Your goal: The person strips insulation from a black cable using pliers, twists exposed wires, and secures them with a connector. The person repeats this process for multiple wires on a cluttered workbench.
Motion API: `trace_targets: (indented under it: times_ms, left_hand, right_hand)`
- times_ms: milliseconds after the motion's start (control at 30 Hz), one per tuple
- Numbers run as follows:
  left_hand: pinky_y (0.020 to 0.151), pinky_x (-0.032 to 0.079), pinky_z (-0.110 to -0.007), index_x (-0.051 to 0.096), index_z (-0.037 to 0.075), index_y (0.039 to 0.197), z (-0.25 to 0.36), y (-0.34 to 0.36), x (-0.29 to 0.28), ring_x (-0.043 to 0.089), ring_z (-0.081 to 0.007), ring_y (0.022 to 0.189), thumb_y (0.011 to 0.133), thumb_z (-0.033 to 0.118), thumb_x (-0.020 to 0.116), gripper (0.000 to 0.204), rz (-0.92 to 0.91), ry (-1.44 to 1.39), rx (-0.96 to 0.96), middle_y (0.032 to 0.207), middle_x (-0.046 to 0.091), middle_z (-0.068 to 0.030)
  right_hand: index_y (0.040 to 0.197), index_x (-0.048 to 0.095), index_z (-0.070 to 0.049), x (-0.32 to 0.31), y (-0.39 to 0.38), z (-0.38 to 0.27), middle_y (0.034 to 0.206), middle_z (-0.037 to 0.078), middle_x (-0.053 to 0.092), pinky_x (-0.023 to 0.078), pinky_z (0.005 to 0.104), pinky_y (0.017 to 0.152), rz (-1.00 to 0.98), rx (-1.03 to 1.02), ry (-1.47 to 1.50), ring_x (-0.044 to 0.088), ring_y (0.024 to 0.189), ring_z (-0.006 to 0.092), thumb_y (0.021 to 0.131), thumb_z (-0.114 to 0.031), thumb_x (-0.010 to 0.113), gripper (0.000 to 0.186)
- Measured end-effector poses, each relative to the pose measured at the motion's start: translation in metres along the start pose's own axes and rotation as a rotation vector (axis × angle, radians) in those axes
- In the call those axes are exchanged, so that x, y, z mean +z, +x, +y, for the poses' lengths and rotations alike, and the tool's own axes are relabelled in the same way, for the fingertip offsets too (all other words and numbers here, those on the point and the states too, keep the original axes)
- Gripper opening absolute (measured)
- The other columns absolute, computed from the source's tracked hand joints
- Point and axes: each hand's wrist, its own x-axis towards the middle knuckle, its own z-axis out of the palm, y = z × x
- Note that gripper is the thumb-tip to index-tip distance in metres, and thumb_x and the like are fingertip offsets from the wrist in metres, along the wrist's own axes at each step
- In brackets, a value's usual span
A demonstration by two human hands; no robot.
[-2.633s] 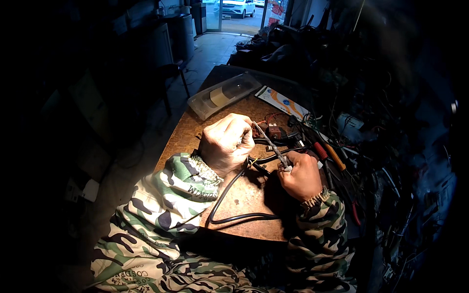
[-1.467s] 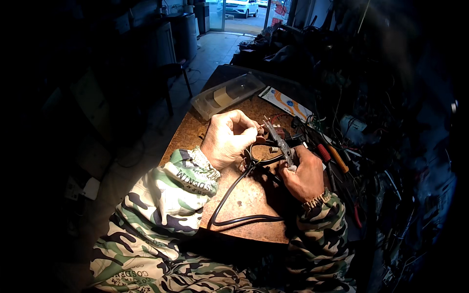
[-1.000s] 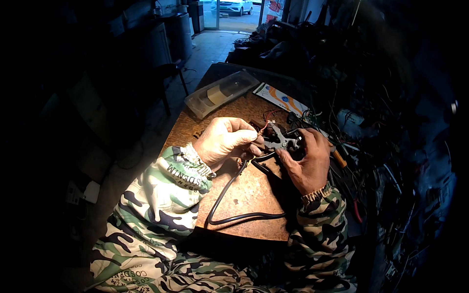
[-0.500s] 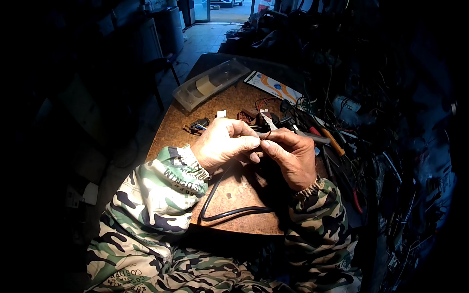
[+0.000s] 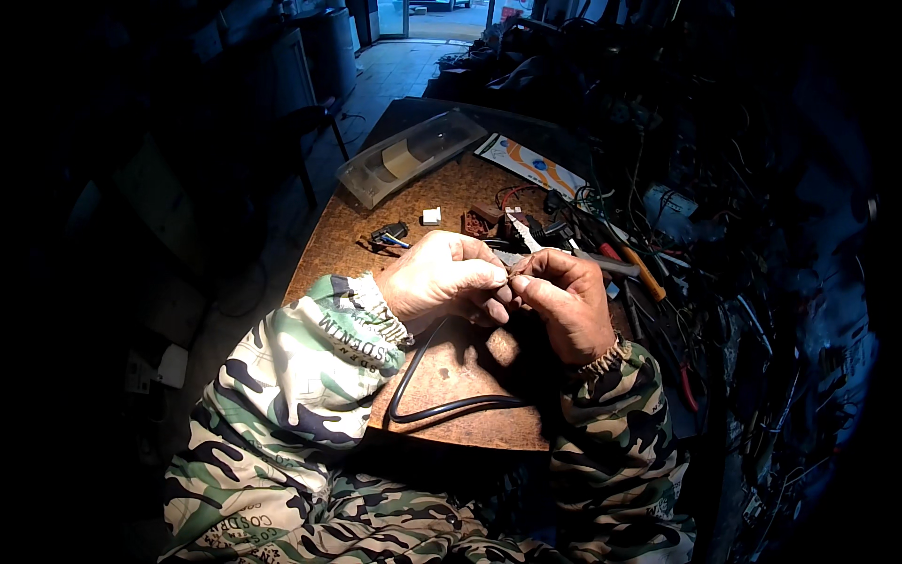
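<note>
Where two pinches meet, a thin wire (image 5: 512, 274)

As the left hand (image 5: 443, 276) and right hand (image 5: 571, 303) hover almost touching over the tabletop (image 5: 449, 374), the step in hand looks like twisting the wire's end; the next move probably calls for small, steady finger turns. Both grips are closed thumb-to-finger, apparently on the wire, itself mostly hidden; grey pliers (image 5: 522, 232) lie just beyond.

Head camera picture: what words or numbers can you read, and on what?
Left sleeve: dark capital letters, which I don't copy out.
Cloth at lower left: more dark letters, also not copied.
Right sleeve: marks too small to read.
White card: print too small to read.
Red patch by the doorway: too blurred.
</note>
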Motion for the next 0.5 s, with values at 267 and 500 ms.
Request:
trace_targets:
  times_ms: [267, 500]
  left_hand:
    - [0.074, 0.060, -0.031, 0.064, -0.002, 0.102, -0.0016, -0.0007, 0.0003, 0.073, -0.0204, 0.079, 0.094, 0.014, 0.067, 0.017, -0.001, -0.019, -0.006, 0.092, 0.072, -0.0118]
    - [0.074, 0.060, -0.030, 0.064, -0.004, 0.104, -0.0045, 0.0017, 0.0014, 0.073, -0.0202, 0.081, 0.095, 0.013, 0.068, 0.019, 0.053, 0.033, 0.051, 0.094, 0.071, -0.0121]
  right_hand:
    - [0.092, 0.067, 0.002, -0.0005, 0.0008, 0.0019, 0.085, 0.005, 0.068, 0.051, 0.0219, 0.070, -0.002, 0.032, 0.029, 0.062, 0.077, 0.0081, 0.091, -0.007, 0.068, 0.009]
    - [0.089, 0.066, 0.001, 0.0032, 0.0014, 0.0018, 0.083, 0.003, 0.067, 0.051, 0.0210, 0.068, 0.039, 0.021, 0.019, 0.062, 0.074, 0.0072, 0.089, -0.003, 0.070, 0.005]
